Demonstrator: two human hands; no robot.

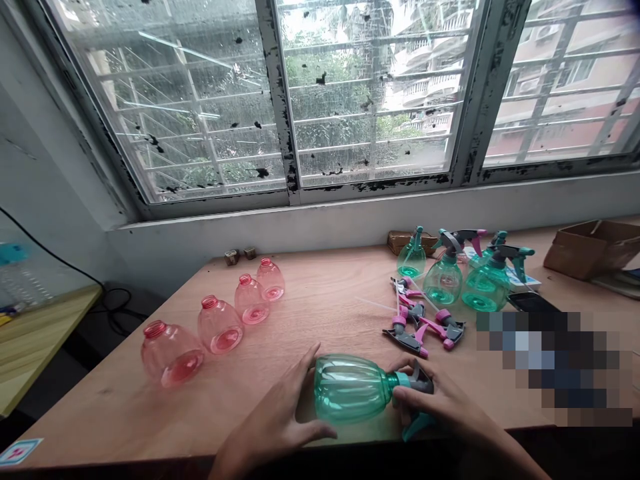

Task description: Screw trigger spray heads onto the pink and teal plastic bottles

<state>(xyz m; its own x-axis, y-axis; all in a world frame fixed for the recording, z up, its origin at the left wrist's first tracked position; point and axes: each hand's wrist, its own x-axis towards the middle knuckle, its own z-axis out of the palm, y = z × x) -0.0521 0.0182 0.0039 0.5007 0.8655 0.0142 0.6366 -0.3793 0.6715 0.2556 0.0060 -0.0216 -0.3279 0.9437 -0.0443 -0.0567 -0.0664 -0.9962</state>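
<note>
A green spray bottle [353,390] lies on its side above the table's front edge, its base to the left. My right hand [433,400] is closed around its teal collar and grey trigger head. By the base is my left hand [285,407], fingers and thumb spread apart; whether it touches the plastic I cannot tell. Beyond my right hand lie several loose pink-and-grey spray heads [410,327]. Several pink bottles without heads, among them the nearest pink bottle [170,353], form a slanting row at the left.
More green spray bottles [443,280] with heads on stand at the back right. Near them are a dark phone [534,303] and an open cardboard box [593,250]. A blurred patch covers the right side. Two small brown objects lie by the window wall.
</note>
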